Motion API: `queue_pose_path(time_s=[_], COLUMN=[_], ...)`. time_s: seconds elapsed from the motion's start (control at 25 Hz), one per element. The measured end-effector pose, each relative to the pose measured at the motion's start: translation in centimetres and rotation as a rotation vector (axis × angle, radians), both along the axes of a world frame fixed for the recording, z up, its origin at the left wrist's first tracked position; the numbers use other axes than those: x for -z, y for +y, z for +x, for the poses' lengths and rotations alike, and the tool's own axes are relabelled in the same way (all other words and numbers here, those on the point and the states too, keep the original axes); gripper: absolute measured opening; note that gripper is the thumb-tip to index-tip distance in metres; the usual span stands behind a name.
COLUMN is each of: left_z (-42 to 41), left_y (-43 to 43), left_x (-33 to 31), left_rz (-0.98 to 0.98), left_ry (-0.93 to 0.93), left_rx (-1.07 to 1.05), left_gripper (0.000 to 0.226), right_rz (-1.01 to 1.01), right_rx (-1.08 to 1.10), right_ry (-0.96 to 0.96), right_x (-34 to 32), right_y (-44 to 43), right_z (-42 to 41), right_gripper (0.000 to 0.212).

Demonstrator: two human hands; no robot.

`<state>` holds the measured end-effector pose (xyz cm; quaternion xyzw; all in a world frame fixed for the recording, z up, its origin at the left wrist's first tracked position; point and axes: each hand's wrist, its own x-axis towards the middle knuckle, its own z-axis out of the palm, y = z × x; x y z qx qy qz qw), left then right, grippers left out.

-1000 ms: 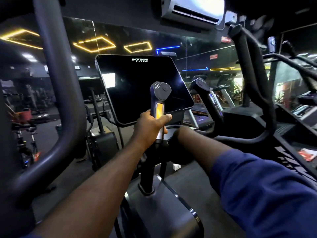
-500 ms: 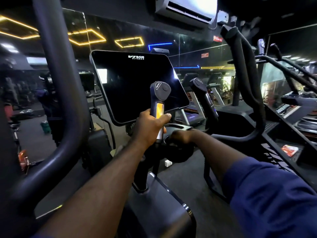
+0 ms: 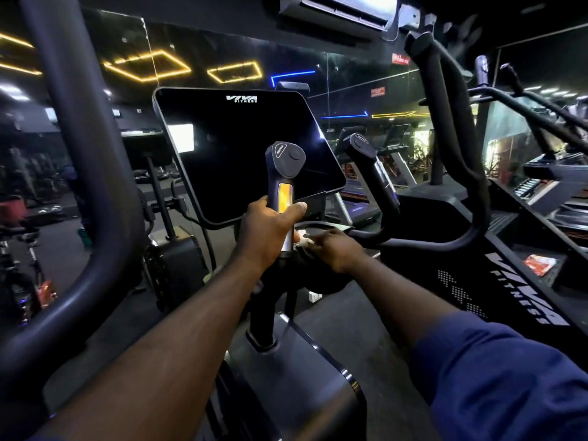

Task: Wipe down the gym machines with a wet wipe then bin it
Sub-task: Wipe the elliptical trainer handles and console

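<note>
I stand at a dark cross-trainer with a large black console screen. My left hand grips the machine's left fixed handle, just below its orange sensor strip. My right hand lies on the dark bar below the console and presses a crumpled white wet wipe against it. Only a small part of the wipe shows beyond the fingertips. The right fixed handle stands untouched behind my right hand.
A thick curved moving arm crosses the left of the view, another rises at right. The machine's shroud sits below my arms. A neighbouring machine's side panel holds a red packet. Treadmills stand behind.
My right hand has come into fuller view on the bar below the console, and the white wipe now shows at its fingertips. The left hand keeps its hold on the handle.
</note>
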<state>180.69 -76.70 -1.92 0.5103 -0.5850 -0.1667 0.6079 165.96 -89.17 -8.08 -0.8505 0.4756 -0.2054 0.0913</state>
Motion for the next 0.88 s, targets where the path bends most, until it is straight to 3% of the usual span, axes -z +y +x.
queue_pose_path(time_s=[0.16,0.32,0.4,0.56,0.64,0.72,0.76,0.88], left_z=[0.0,0.3,0.5,0.8,0.8,0.8,0.7,0.9], left_y=[0.2,-0.2,-0.5,-1.0,-1.2,-1.2,-1.0,-0.8], left_x=[0.2,0.2,0.1,0.3,0.2,0.1,0.1,0.2], left_rz=[-0.051,-0.089,-0.102,-0.118,-0.127,-0.133,-0.134,-0.113], left_ry=[-0.061,-0.078,-0.088,-0.074,-0.06,-0.067,-0.071,-0.06], left_rx=[-0.106,-0.13,-0.141,-0.115,-0.093,-0.089,-0.092,-0.081], left_gripper=[0.033,0.052,0.051,0.043,0.04,0.042,0.045,0.066], right_rz=[-0.191,-0.161,-0.069,0.191,0.209,0.098,-0.008,-0.149], right_rx=[-0.074,0.084,0.076,-0.174,-0.259,-0.326,-0.347,-0.184], right_ry=[0.344,0.353,0.336,-0.001,-0.036,0.084,0.233,0.533], right_x=[-0.3,-2.8,-3.5,-2.0,-1.2,-1.8,-2.4,-3.4], right_y=[-0.1,-2.8,-3.5,-1.0,0.0,-0.1,-0.2,-2.3], right_z=[0.3,1.5,3.2,7.4,8.2,7.3,6.9,5.0], right_gripper=[0.054,0.045,0.037,0.035,0.036,0.041,0.045,0.055])
